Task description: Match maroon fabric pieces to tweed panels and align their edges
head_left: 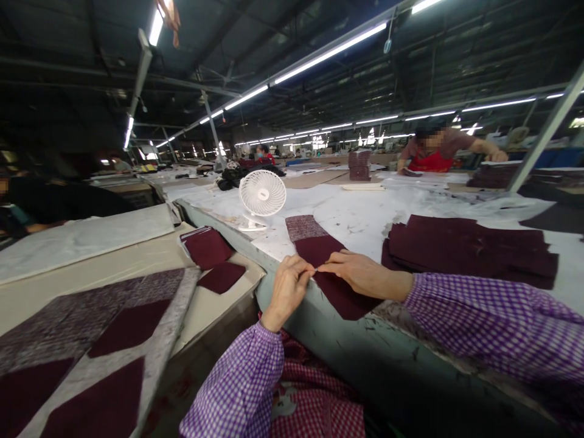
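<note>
A long dark maroon fabric panel (349, 303) with a speckled section at its far end lies along the edge of the white-covered table (337, 213), its near end overhanging the edge. My left hand (288, 287) pinches the panel's left edge between thumb and fingers. Meeting it there, my right hand (365, 274) lies across the panel with its thumb and fingertips pinched at the same spot. Whatever tiny detail sits between the fingertips is too small to make out. Right of my right hand rests a pile of maroon fabric pieces (469, 246).
A white fan (263, 193) stands beyond the panel. On the lower cream surface (228, 310) at left lie a small maroon stack (207, 248), a loose maroon piece (222, 277) and a board (182, 304) with speckled and maroon pieces. A co-worker in a red apron (431, 163) handles fabric across the table.
</note>
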Action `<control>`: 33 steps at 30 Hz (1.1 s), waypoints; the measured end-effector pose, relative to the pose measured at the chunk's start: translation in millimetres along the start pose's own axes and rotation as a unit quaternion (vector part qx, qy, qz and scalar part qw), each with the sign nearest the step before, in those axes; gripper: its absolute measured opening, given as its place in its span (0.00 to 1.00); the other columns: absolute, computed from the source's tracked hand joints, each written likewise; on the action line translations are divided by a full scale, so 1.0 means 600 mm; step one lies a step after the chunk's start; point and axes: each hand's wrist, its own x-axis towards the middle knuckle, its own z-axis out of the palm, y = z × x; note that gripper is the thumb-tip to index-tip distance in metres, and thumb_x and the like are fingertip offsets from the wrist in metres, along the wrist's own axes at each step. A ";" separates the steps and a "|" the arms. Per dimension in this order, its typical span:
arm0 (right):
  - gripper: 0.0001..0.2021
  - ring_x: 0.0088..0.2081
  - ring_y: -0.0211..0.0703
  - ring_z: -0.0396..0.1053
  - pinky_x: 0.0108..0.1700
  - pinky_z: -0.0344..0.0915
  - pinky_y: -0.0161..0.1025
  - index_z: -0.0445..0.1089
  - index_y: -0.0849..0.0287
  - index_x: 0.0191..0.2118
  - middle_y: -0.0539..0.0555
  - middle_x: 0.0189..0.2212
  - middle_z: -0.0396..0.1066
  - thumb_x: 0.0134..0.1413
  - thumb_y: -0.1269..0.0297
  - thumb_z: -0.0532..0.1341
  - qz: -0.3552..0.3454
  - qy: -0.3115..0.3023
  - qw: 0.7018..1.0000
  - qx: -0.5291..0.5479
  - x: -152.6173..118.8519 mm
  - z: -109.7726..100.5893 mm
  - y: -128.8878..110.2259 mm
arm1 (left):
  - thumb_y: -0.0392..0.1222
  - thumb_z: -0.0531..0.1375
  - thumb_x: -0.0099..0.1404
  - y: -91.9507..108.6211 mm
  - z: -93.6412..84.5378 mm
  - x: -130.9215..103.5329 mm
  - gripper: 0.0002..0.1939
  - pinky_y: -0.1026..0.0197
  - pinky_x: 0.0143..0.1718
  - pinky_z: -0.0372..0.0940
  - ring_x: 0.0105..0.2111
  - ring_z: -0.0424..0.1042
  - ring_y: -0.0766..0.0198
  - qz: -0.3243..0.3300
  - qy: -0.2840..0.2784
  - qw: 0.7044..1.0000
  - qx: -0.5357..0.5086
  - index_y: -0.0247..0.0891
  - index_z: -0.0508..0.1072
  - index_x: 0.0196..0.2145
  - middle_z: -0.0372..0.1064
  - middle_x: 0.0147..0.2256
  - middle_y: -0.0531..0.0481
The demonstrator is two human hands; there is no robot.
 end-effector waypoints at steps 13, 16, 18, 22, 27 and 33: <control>0.30 0.43 0.45 0.60 0.47 0.60 0.44 0.56 0.49 0.62 0.59 0.45 0.63 0.55 0.79 0.48 -0.024 -0.010 0.999 -0.026 -0.002 0.001 0.009 | 0.40 0.55 0.64 -0.021 -0.011 -0.008 0.08 0.60 0.43 0.63 0.39 0.69 0.63 -0.074 0.017 0.990 -0.118 0.39 0.73 0.35 0.72 0.35 0.50; 0.26 0.46 0.47 0.60 0.50 0.58 0.47 0.58 0.55 0.61 0.59 0.46 0.65 0.56 0.72 0.53 0.045 0.000 0.999 0.014 -0.002 -0.004 0.017 | 0.39 0.55 0.64 -0.019 -0.007 -0.008 0.07 0.59 0.43 0.63 0.39 0.68 0.62 -0.046 0.036 0.996 -0.064 0.39 0.73 0.36 0.71 0.35 0.50; 0.24 0.46 0.47 0.61 0.51 0.56 0.47 0.61 0.56 0.58 0.57 0.45 0.67 0.54 0.68 0.57 0.080 -0.009 0.996 0.040 0.001 -0.007 0.022 | 0.37 0.54 0.64 -0.017 -0.005 -0.001 0.08 0.57 0.44 0.63 0.40 0.68 0.61 -0.019 0.047 0.998 -0.019 0.40 0.72 0.36 0.71 0.36 0.49; 0.12 0.39 0.43 0.65 0.47 0.58 0.42 0.71 0.60 0.43 0.54 0.37 0.70 0.52 0.67 0.60 0.099 -0.037 0.991 0.081 0.009 -0.012 0.031 | 0.36 0.54 0.64 -0.017 0.004 0.030 0.07 0.54 0.47 0.62 0.42 0.66 0.58 0.028 0.023 0.999 0.032 0.39 0.72 0.37 0.71 0.37 0.47; 0.07 0.36 0.39 0.66 0.40 0.61 0.37 0.70 0.64 0.38 0.55 0.35 0.70 0.52 0.68 0.59 0.078 -0.054 0.985 0.146 -0.006 -0.068 0.061 | 0.37 0.57 0.62 -0.014 0.020 0.066 0.07 0.53 0.46 0.62 0.42 0.66 0.57 0.036 -0.056 0.995 0.080 0.37 0.72 0.38 0.71 0.38 0.47; 0.19 0.43 0.46 0.69 0.43 0.63 0.40 0.65 0.62 0.50 0.59 0.44 0.71 0.53 0.60 0.57 0.249 -0.001 0.961 0.122 -0.095 -0.172 0.175 | 0.43 0.59 0.60 -0.003 0.035 0.086 0.10 0.54 0.45 0.62 0.42 0.66 0.55 0.065 -0.117 0.974 0.182 0.37 0.73 0.39 0.71 0.38 0.45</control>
